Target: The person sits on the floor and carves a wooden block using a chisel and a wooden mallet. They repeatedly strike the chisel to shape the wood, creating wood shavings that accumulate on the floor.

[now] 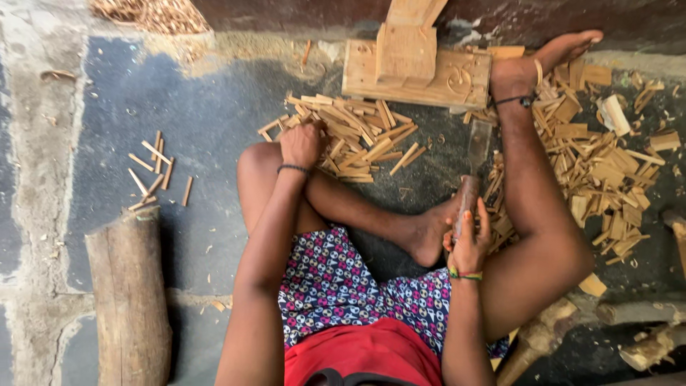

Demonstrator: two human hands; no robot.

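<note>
The left hand [300, 145] presses, fingers hidden, into a heap of pale split wooden sticks [357, 136]; the right hand [469, 243] clamps a dark-handled flat-bladed chopper [473, 171]. A round brown log [130, 300] lies on grey, chip-strewn concrete floor [200, 107].

Floor [207, 107] is dark grey concrete, patchy; a pale worn band runs down its left edge. Landmark: carved wooden block [418, 71] at top centre, sitting against the base of a dark reddish wall [300, 13]. Left of the block, at the top edge, a heap of shavings [153, 14]. Far below-left of it, a thick log [130, 293] lies on the floor. Right of the block, wood offcuts [607, 171] spread wide. Below-right, rough branch pieces [643, 329] lie near the frame corner. Light is flat daylight, soft shadows.
</note>
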